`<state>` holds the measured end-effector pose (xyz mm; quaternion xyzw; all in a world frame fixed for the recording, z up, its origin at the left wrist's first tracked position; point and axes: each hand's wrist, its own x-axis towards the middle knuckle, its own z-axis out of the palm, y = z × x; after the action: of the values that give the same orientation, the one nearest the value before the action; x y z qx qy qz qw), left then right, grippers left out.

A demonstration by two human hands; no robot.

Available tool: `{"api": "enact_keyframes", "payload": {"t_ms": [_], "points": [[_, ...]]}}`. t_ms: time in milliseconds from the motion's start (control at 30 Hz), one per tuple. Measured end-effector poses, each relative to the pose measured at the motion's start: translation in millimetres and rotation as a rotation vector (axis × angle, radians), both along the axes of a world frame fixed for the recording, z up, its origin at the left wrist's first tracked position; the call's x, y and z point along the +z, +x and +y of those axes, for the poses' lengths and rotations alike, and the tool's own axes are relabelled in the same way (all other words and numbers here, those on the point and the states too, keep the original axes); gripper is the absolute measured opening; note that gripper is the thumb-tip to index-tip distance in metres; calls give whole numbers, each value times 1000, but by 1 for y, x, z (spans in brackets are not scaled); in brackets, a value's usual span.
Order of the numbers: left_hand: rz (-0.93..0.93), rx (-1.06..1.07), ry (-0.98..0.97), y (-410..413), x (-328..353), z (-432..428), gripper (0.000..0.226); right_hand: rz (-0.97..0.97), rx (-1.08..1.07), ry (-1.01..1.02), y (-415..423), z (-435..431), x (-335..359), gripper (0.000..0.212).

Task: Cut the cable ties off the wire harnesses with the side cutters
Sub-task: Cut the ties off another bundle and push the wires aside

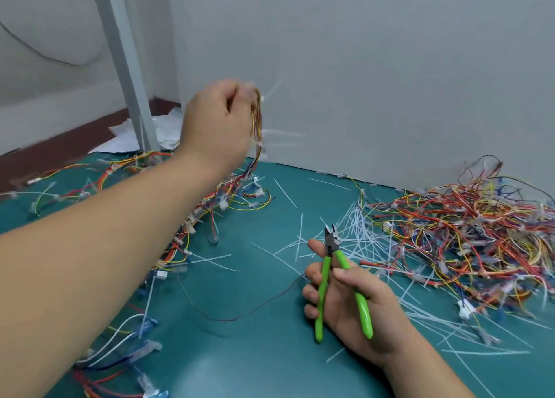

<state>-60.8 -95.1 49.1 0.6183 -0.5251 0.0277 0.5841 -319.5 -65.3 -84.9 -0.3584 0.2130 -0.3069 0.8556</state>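
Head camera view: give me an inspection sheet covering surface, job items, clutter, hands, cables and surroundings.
Surface: teal mat.
Job's things: green-handled side cutters, tips up; multicoloured wire harness with white ties, lifted at one end.
Clutter: cut white cable-tie strips strewn across the mat.
Hands: left hand raised, pinching the harness; right hand gripping the cutters.
Cables: tangled red-and-yellow wire pile at right; thin dark loose wire mid-mat.
Surroundings: plain pale wall behind; grey post and white papers at left.
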Motion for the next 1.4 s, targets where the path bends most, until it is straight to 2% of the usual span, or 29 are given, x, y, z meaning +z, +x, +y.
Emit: {"api": "enact_keyframes", "payload": {"t_ms": [67, 233, 300, 400, 467, 633, 700, 767, 833, 900, 1000, 1133, 1233, 1333, 1400], "points": [[31, -33, -147, -13, 13, 3, 32, 1, 6, -5, 0, 0, 0, 113], [208, -136, -255, -45, 50, 3, 29, 2, 17, -19, 0, -1, -2, 109], [317, -146, -170, -52, 59, 0, 30, 2, 14, -24, 0, -1, -3, 105], [639, -284, -31, -69, 61, 0, 32, 8, 21, -28, 0, -3, -5, 91], [696, -350, 17, -81, 57, 3, 29, -6, 24, -36, 0, -4, -6, 86], [617, -396, 121, -102, 54, 14, 28, -62, 2, -83, -4, -4, -1, 84], [528, -442, 53, -113, 65, 15, 29, -68, -27, -91, -4, -4, -1, 84], [518, -424, -72, -119, 80, 16, 29, -68, -52, -75, -4, -4, -1, 84], [528, -402, -106, -117, 94, 12, 32, -73, -78, -63, -4, -5, -1, 87], [465, -437, -12, -114, 102, 7, 30, -93, -101, -53, -4, -6, 0, 95], [351, -515, 246, -113, 96, 1, 29, -159, -147, -28, -5, -8, 1, 99], [288, -533, 487, -106, 44, -4, 35, -248, -256, -72, -8, -12, 2, 72], [168, -581, 637, -101, 5, 0, 35, -140, -357, -198, -9, -12, -1, 54], [203, -715, 703, -101, -17, 8, 35, -12, -362, -298, -5, -11, -2, 57], [131, -739, 708, -97, -25, 10, 36, 43, -343, -343, -4, -11, -2, 64]]}}
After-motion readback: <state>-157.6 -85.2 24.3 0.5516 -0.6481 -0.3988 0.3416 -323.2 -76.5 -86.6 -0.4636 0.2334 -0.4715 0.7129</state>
